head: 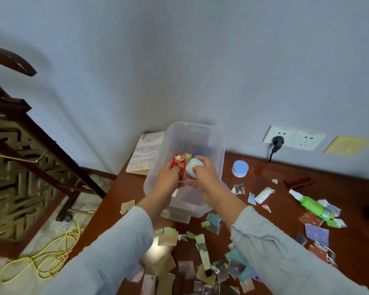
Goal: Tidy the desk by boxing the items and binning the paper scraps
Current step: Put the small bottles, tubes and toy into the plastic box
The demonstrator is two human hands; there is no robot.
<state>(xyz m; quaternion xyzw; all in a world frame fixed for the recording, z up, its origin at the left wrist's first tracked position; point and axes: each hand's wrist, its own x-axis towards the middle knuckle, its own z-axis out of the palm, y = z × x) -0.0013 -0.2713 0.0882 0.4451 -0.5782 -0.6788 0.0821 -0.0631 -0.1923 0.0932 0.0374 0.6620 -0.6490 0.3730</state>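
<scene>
The person's left hand (168, 177) is gripping a red trinket (179, 165) with curled fingers above the clear box (219, 154). Just beside it, the right hand (202, 175) is curling round a white egg-shaped thing (192, 169). If dropped together, they are likely to knock and bounce out among the paper scraps (202, 248) on the desk (264, 209).

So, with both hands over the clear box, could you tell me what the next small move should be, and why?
Probably lower both hands and let go: the left hand grips a red ornament and the right hand holds a white rounded object, both at the opening of the clear plastic box, with paper scraps waiting next.
</scene>
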